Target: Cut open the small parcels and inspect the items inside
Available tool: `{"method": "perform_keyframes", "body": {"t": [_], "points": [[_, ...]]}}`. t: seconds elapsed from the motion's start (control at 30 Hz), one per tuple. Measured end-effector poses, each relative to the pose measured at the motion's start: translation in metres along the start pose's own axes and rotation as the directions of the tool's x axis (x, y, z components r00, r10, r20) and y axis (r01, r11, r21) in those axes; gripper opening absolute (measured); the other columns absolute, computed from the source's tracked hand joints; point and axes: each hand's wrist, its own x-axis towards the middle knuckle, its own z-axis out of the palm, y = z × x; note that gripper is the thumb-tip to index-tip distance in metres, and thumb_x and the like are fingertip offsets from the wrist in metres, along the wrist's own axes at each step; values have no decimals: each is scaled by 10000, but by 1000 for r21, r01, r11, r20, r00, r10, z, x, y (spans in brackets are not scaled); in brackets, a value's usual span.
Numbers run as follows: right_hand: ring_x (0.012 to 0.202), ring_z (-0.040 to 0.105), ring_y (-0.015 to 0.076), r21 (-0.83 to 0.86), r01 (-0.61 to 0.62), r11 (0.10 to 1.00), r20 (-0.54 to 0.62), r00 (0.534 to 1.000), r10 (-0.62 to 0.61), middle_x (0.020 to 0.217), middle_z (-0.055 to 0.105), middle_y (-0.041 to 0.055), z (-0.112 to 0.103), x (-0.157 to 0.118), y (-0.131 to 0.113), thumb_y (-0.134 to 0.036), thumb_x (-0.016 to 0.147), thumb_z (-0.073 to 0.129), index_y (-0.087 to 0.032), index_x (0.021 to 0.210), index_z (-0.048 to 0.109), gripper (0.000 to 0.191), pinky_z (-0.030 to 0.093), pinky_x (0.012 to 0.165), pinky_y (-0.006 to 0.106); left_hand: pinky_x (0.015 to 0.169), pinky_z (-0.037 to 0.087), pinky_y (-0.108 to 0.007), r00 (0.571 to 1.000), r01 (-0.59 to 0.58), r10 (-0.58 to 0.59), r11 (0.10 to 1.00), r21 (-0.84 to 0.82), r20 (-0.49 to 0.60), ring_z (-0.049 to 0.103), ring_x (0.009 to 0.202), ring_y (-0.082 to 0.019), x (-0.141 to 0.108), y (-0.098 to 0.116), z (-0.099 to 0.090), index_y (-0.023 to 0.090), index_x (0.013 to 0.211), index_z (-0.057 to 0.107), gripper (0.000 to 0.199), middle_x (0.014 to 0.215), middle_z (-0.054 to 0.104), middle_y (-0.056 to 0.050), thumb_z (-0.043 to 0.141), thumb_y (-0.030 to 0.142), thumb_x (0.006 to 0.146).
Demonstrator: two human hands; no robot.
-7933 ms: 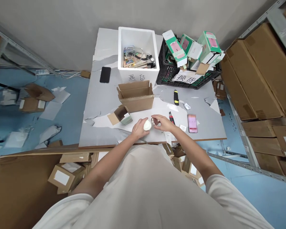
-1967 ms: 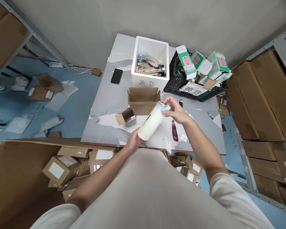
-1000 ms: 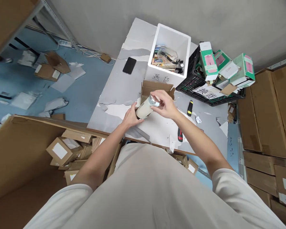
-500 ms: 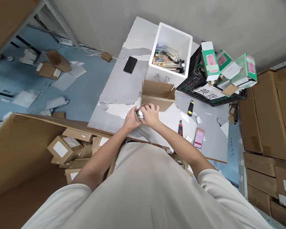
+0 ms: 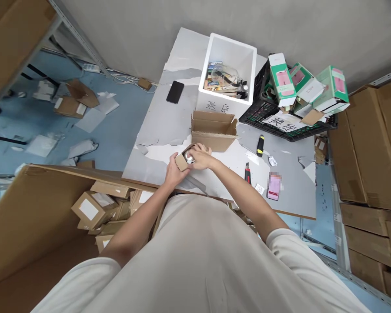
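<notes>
My left hand [image 5: 174, 172] grips a small brown cardboard box [image 5: 181, 162] from its left side, just above the near edge of the table. Inside the box's opening is a shiny silver round object [image 5: 189, 158], partly covered; its kind cannot be made out. Over that opening my right hand [image 5: 201, 156] curls its fingers around the silver object, and some fingertips are hidden. Right behind my hands stands a larger open cardboard box [image 5: 214, 140] with its flaps up.
A white foam box [image 5: 205, 101] and a black crate [image 5: 291, 137] of green-white cartons stand at the back. A utility knife [image 5: 248, 174], a yellow-black marker [image 5: 260, 145] and a pink-screened phone [image 5: 274, 187] lie right; a black phone [image 5: 175, 92] lies left.
The small box has tilted and turned, so that more of its brown side shows. My left hand has shifted slightly left and down, and my right fingers have moved over the opening.
</notes>
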Motion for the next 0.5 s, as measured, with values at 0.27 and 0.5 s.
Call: {"method": "perform_keyframes", "body": {"t": [0.27, 0.5], "points": [[1379, 290, 284, 323, 158, 933, -532, 846, 41, 1447, 308, 174, 39, -12, 14, -299, 750, 656, -180, 1225, 484, 518, 282, 1110, 475, 896, 516, -407, 969, -189, 185, 982, -10, -162, 568, 1136, -244, -13, 9, 14, 211, 1407, 296, 788, 1202, 568, -137, 699, 366, 747], [1210, 502, 230, 622, 296, 725, -580, 796, 173, 1304, 458, 151, 58, -12, 34, -316, 822, 558, -194, 1224, 489, 425, 465, 978, 417, 1001, 438, -459, 912, -381, 408, 877, 295, -36, 494, 1205, -280, 1, 14, 10, 161, 1144, 578, 346, 1266, 496, -178, 595, 329, 843]]}}
